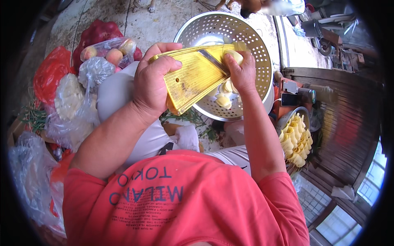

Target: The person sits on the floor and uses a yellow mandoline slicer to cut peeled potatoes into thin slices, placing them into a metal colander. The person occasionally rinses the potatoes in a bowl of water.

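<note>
My left hand (148, 82) is closed around the upper left end of a yellow mandoline slicer (188, 76), thumb on top. The slicer slants over a perforated metal colander (262, 49), its dark diagonal blade toward the right. With my right hand (242, 76) I grip a pale peeled potato (234, 55) against the slicer's right end, beside the blade; my fingers partly hide it. Thin pale slices (223, 101) lie in the colander beneath the slicer.
On the left are peaches (114, 56) in a clear bag, a dark red net sack (98, 33), a red plastic bag (52, 74) and other clear bags. A bowl of curled yellow slices (296, 139), a phone (289, 99) and a brown wooden panel (344, 119) stand at right. A brown animal (249, 6) is at the top.
</note>
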Demonstrator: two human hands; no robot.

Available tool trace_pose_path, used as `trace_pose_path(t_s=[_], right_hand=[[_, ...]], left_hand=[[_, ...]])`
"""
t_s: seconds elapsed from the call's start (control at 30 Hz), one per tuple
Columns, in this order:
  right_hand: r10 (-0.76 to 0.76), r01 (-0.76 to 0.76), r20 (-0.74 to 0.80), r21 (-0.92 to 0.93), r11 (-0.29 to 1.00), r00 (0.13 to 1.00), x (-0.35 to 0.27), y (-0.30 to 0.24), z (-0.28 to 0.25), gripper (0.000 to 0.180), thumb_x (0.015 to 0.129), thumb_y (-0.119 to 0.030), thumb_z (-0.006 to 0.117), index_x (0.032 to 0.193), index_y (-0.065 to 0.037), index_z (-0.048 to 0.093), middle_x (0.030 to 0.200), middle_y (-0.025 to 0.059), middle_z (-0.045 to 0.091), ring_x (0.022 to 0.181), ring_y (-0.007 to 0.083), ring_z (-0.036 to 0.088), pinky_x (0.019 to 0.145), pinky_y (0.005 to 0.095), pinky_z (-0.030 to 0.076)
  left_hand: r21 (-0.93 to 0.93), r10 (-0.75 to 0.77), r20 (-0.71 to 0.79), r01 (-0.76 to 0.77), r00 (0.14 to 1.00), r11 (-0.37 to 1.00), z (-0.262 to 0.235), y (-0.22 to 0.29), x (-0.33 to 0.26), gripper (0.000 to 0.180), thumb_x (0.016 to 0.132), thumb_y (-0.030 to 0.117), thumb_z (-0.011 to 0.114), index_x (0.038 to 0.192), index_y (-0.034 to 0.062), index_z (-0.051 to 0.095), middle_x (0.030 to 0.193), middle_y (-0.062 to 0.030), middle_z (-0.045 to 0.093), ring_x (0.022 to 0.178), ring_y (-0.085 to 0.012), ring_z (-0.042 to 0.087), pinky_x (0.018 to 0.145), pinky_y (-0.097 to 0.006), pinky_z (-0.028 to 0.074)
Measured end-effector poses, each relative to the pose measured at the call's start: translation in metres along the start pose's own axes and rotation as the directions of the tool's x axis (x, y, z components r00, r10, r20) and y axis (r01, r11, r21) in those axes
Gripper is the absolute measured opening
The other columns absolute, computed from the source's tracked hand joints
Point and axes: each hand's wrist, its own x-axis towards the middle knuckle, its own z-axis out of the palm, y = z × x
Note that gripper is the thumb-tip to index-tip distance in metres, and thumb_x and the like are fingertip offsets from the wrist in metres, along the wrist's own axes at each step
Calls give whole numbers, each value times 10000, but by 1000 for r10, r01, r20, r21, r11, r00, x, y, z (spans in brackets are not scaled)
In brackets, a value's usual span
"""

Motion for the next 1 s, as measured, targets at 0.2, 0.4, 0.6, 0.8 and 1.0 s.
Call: trace_pose_path(t_s=[0.2, 0.4, 0.6, 0.8, 1.0], right_hand=[[-366, 344, 98, 187, 920, 925, -40, -84, -11, 569, 892, -454, 718, 1153, 32, 576, 1055, 203, 554, 999, 361, 560, 910, 450, 462], [-150, 149, 29, 36, 988, 988, -2, -12, 5, 590, 883, -464, 723, 1137, 53, 591, 1050, 227, 575, 1007, 371, 570, 931, 465, 457], [-279, 264, 93, 142, 954, 956, -22, -59, -3, 587, 882, -468, 727, 1162, 29, 585, 1048, 209, 561, 1000, 381, 557, 918, 456, 457], [-252, 246, 89, 81, 966, 964, -18, -48, 0, 585, 883, -462, 727, 1145, 41, 587, 1047, 225, 575, 999, 380, 567, 907, 466, 462], [-97, 92, 67, 69, 993, 993, 2, -17, 4, 636, 881, -496, 724, 1186, 47, 593, 1064, 229, 573, 1025, 383, 568, 950, 459, 456]], left_hand=[[-78, -16, -59, 12, 998, 997, -10, -1, 3, 360, 829, 122, 566, 1156, -26, 602, 1062, -146, 654, 969, -209, 639, 913, -310, 522], [14, 1, -32, -1, 999, 1000, -4, 0, 1, 363, 823, 119, 565, 1153, -26, 604, 1049, -137, 656, 948, -192, 635, 891, -297, 520], [10, 29, -76, -28, 997, 1000, -11, -5, 5, 370, 820, 128, 568, 1156, -25, 606, 1054, -137, 656, 949, -190, 635, 886, -292, 518], [-10, -3, -61, 2, 998, 1000, -6, 1, 1, 363, 829, 124, 568, 1160, -20, 606, 1044, -131, 659, 940, -187, 637, 889, -293, 521], [8, 30, -27, -29, 999, 1000, -3, -1, 6, 352, 825, 113, 564, 1147, -23, 608, 1041, -133, 659, 939, -186, 639, 889, -295, 521]])
